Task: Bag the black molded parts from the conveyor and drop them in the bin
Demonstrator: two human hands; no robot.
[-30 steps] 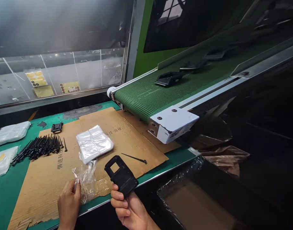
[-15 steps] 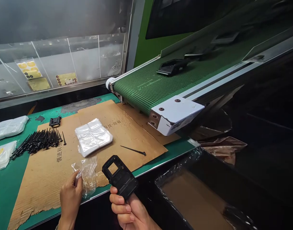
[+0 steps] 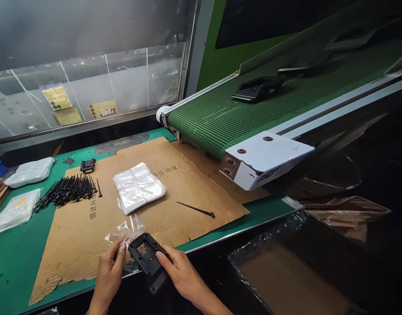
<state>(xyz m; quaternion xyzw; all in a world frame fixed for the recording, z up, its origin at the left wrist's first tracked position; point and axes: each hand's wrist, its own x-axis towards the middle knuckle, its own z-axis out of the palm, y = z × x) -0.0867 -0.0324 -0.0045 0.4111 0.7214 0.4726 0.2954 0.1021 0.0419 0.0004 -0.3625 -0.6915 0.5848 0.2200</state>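
Pinched in my left hand point(image 3: 109, 271) is a clear plastic bag point(image 3: 132, 226), crumpled and see-through. My right hand point(image 3: 181, 271) grips a black plastic frame part point(image 3: 150, 258) with a square window, thumb on its face. The part is held right beside the bag, overlapping it in view; whether it touches the bag I cannot tell. Beyond my hands a stack of clear bags point(image 3: 140, 188) lies on the cardboard sheet point(image 3: 76, 245). One slim black plastic pin point(image 3: 196, 209) rests on the cardboard to the right.
A pile of black pins point(image 3: 68, 190) and a small black bracket point(image 3: 87, 165) lie at left, near bagged packs point(image 3: 30, 171). A green conveyor belt point(image 3: 207, 118) slopes down over the table, carrying several black parts point(image 3: 258, 89). A plastic-lined box point(image 3: 280, 275) stands below right.
My right hand has turned the black part over and brought it left, up against the bag's side in view. The left hand keeps its pinch on the bag. The view has shifted left.
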